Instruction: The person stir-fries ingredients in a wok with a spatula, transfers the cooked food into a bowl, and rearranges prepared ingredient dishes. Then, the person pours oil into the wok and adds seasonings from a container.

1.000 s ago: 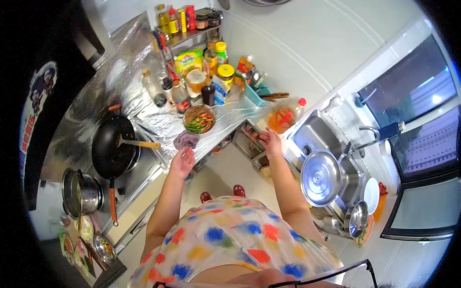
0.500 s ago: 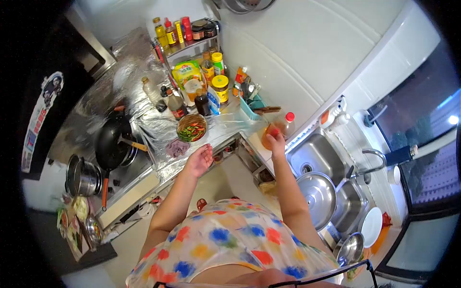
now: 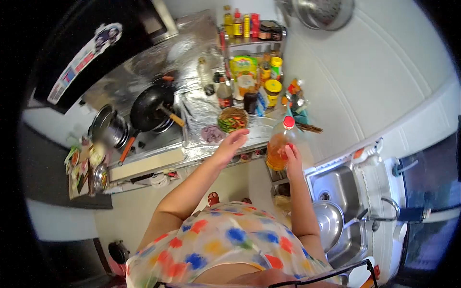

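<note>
My right hand (image 3: 292, 158) is wrapped round the side of a large clear plastic bottle (image 3: 277, 150), which has a red cap and amber liquid in its lower part. The bottle is upright, held in front of the counter edge, cap on. Fingers stretched out and holding nothing, my left hand (image 3: 230, 148) hovers at the counter's front edge. Just beyond it sits a brown bowl (image 3: 233, 111) of chopped red and green chillies. A crumpled purplish cloth-like thing (image 3: 211, 134) lies left of the bowl.
On the stove at left are a black wok (image 3: 146, 108) with a wooden-handled utensil in it and a steel pot (image 3: 109, 127). Sauce bottles and jars (image 3: 272, 91) crowd the back corner by a rack (image 3: 254, 40). At right, a steel lid (image 3: 328, 222) rests over the double sink (image 3: 338, 185).
The bottle has come off the counter's right end, nearer to me and the middle, in my right hand. My left hand's fingers have straightened. The whole view has turned left.
</note>
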`<state>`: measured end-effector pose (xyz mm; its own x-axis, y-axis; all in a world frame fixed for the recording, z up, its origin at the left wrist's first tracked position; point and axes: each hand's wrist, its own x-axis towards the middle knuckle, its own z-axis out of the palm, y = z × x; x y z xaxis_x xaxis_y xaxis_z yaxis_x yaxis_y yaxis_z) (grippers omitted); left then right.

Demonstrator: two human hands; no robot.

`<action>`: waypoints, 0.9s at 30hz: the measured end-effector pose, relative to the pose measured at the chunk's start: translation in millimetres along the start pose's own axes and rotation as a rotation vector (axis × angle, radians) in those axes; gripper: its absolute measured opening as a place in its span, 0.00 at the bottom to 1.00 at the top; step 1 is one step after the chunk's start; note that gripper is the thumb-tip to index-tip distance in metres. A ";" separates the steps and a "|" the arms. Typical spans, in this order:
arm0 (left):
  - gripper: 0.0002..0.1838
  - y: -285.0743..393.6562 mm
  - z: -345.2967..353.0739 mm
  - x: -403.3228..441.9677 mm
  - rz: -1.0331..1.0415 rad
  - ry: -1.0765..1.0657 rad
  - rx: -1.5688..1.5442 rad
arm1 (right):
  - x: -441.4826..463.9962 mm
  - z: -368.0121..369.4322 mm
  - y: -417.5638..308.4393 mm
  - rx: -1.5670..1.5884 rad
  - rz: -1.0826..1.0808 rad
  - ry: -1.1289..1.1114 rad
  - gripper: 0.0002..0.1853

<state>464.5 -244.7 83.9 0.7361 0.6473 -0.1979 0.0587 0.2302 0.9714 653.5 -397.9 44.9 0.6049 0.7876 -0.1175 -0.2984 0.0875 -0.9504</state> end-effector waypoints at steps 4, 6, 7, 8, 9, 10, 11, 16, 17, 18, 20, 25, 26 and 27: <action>0.26 12.2 -7.5 2.8 0.285 0.158 0.327 | -3.7 63.9 -1.1 -0.108 0.035 -0.211 0.09; 0.26 17.6 -26.4 -1.1 0.415 0.282 0.467 | -5.4 98.4 2.8 -0.150 0.063 -0.303 0.09; 0.25 18.6 -38.6 -2.9 0.471 0.350 0.499 | -5.5 116.0 6.0 -0.162 0.072 -0.356 0.09; 0.25 22.7 -52.9 -7.8 0.526 0.417 0.531 | -5.0 133.6 9.8 -0.175 0.080 -0.408 0.09; 0.23 28.9 -69.0 -17.2 0.566 0.455 0.534 | -3.7 149.4 17.9 -0.210 0.063 -0.477 0.09; 0.23 29.9 -86.7 -25.1 0.548 0.472 0.534 | -3.9 167.1 26.5 -0.159 0.121 -0.498 0.09; 0.23 30.6 -106.2 -33.6 0.531 0.487 0.532 | -5.2 186.0 30.9 -0.191 0.136 -0.514 0.10; 0.21 49.7 -205.6 -77.9 0.599 0.614 0.686 | -9.1 284.0 70.9 -0.385 0.149 -0.561 0.12; 0.23 54.1 -224.6 -86.8 0.586 0.607 0.738 | -9.4 305.3 77.4 -0.403 0.129 -0.566 0.13; 0.24 59.7 -244.3 -94.8 0.571 0.590 0.847 | -11.4 324.9 82.7 -0.424 0.113 -0.569 0.13; 0.25 70.0 -281.8 -105.3 0.534 0.543 1.064 | -12.4 361.6 88.9 -0.520 0.133 -0.565 0.14; 0.32 57.2 -369.8 -107.1 0.520 0.597 0.844 | 2.7 436.3 98.0 -0.581 0.206 -0.485 0.17; 0.33 47.7 -391.3 -111.5 0.456 0.623 0.852 | 5.7 449.8 94.7 -0.623 0.215 -0.477 0.17; 0.35 38.4 -413.0 -118.0 0.391 0.649 0.862 | 9.6 461.3 92.3 -0.663 0.224 -0.470 0.18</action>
<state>101.4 -12.1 90.3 0.3342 0.8750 0.3503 0.5290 -0.4818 0.6986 291.2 -100.8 88.9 0.1688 0.9285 -0.3308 0.2093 -0.3617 -0.9085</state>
